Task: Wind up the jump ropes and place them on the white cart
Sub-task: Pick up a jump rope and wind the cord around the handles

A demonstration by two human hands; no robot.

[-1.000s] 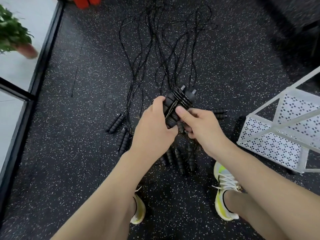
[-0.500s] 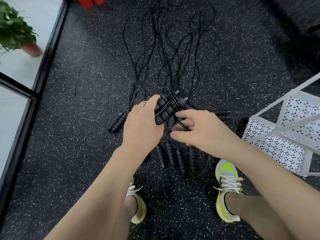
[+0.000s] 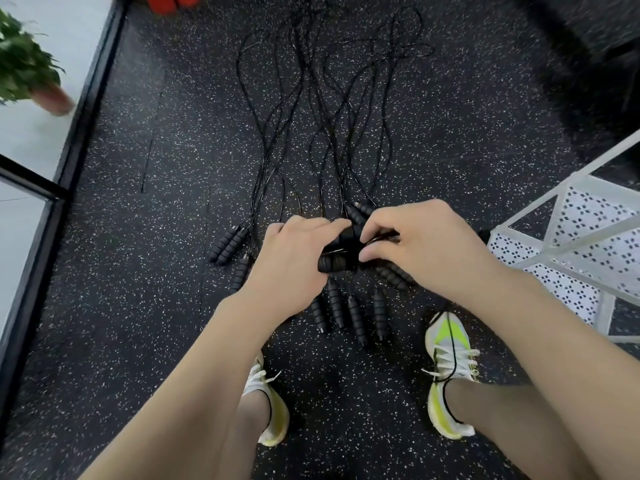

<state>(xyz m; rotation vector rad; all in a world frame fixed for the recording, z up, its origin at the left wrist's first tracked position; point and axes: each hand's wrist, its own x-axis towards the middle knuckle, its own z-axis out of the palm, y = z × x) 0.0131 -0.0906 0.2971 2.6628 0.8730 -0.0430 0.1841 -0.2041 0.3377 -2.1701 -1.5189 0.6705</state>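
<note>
My left hand point(image 3: 289, 263) grips a pair of black foam jump rope handles point(image 3: 337, 252) with cord wound round them. My right hand point(image 3: 420, 244) pinches the thin black cord at the bundle; a loose strand hangs down over my right shoe. Several more black jump ropes lie on the speckled floor: handle pairs at the left point(image 3: 228, 245) and below my hands point(image 3: 349, 313), with long cords point(image 3: 332, 109) running away from me. The white perforated cart point(image 3: 568, 258) stands at the right, beside my right hand.
My two feet in white and yellow shoes point(image 3: 448, 372) stand just behind the handles. A potted plant point(image 3: 27, 71) sits on pale floor beyond a black frame at the left. Something red point(image 3: 171, 0) lies at the top edge.
Both hands have dropped lower in view with the wound handles. My right hand has shifted from the bundle's near side to over its top, and the handles have tipped from pointing up to nearly level.
</note>
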